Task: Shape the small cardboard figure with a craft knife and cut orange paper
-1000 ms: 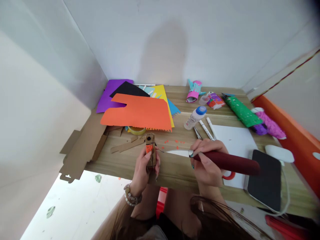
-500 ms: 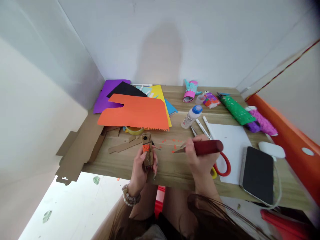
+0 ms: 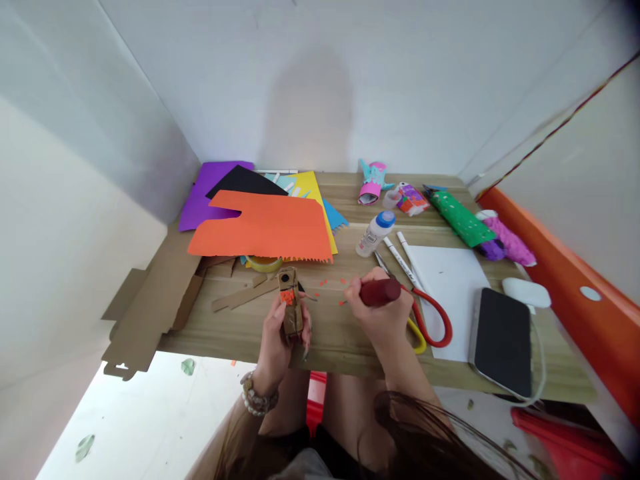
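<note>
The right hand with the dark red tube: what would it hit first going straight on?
Probably the cardboard figure in the left hand, though the right hand could first brush the orange paper bits on the table; depth is unclear.

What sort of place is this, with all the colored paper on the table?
It looks like a craft workspace, perhaps at home. Orange construction paper, a glue bottle and red-handled scissors lie on a wooden tabletop, and a left hand holds a small cardboard figure.
</note>
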A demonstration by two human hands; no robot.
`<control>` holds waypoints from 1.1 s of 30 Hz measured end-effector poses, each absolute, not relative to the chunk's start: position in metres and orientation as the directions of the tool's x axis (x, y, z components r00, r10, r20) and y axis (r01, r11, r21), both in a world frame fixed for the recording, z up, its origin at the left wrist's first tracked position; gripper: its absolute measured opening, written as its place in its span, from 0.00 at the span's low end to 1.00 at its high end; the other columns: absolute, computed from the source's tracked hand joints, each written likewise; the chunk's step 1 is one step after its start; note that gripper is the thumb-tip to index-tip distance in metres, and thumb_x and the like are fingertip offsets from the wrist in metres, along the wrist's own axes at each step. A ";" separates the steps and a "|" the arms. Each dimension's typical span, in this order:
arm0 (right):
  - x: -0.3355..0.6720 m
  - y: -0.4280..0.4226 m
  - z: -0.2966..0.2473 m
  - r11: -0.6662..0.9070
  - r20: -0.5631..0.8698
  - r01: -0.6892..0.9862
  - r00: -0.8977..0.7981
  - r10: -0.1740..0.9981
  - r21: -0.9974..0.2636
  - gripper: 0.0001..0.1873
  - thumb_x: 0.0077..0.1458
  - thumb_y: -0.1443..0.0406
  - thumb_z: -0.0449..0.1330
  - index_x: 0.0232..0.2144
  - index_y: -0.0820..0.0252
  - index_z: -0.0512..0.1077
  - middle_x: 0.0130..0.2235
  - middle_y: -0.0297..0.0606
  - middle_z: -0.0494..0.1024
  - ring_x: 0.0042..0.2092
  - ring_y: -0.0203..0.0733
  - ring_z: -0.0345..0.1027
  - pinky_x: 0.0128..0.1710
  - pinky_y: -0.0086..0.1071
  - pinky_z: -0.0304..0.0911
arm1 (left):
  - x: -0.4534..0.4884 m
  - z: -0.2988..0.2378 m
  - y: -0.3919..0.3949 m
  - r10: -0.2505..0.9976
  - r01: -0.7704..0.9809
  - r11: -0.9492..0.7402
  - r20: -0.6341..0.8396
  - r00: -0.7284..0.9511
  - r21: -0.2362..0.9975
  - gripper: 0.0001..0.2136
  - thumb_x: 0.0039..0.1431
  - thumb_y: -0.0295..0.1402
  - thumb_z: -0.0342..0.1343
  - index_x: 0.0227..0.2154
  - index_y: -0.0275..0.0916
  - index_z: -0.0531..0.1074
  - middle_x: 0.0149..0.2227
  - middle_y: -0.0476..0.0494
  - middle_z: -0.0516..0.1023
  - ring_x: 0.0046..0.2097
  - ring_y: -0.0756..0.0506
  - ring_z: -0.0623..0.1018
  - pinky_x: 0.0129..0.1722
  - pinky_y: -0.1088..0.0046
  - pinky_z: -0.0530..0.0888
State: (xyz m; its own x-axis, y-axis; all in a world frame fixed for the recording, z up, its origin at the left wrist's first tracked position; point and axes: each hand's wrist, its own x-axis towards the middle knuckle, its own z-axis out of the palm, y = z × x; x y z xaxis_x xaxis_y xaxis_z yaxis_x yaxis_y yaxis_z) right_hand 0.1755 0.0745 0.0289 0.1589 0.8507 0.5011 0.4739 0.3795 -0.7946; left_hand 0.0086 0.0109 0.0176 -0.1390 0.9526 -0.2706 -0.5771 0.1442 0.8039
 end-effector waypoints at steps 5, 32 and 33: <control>0.175 0.074 0.036 0.278 0.374 0.297 0.342 0.862 -0.913 0.16 0.55 0.58 0.73 0.22 0.54 0.72 0.22 0.29 0.74 0.23 0.39 0.66 0.25 0.34 0.63 | 0.008 0.020 0.012 0.950 -0.586 0.146 -0.279 -0.142 0.797 0.24 0.57 0.56 0.66 0.41 0.38 0.77 0.27 0.50 0.76 0.18 0.52 0.69 0.14 0.76 0.69; 0.182 0.053 0.032 0.743 0.761 0.202 0.016 0.649 -0.638 0.02 0.56 0.62 0.72 0.34 0.48 0.82 0.25 0.26 0.85 0.22 0.41 0.77 0.27 0.35 0.73 | 0.008 0.008 0.011 0.955 -0.608 0.088 -0.240 -0.173 0.789 0.20 0.59 0.49 0.66 0.45 0.39 0.78 0.28 0.49 0.76 0.22 0.50 0.72 0.19 0.76 0.73; 0.182 0.054 0.034 0.766 0.781 0.206 -0.011 0.624 -0.609 0.02 0.57 0.61 0.71 0.34 0.48 0.81 0.24 0.26 0.85 0.22 0.39 0.77 0.28 0.34 0.74 | 0.008 0.008 0.011 0.955 -0.606 0.089 -0.239 -0.172 0.790 0.20 0.59 0.49 0.66 0.45 0.39 0.78 0.27 0.50 0.76 0.22 0.50 0.72 0.19 0.76 0.73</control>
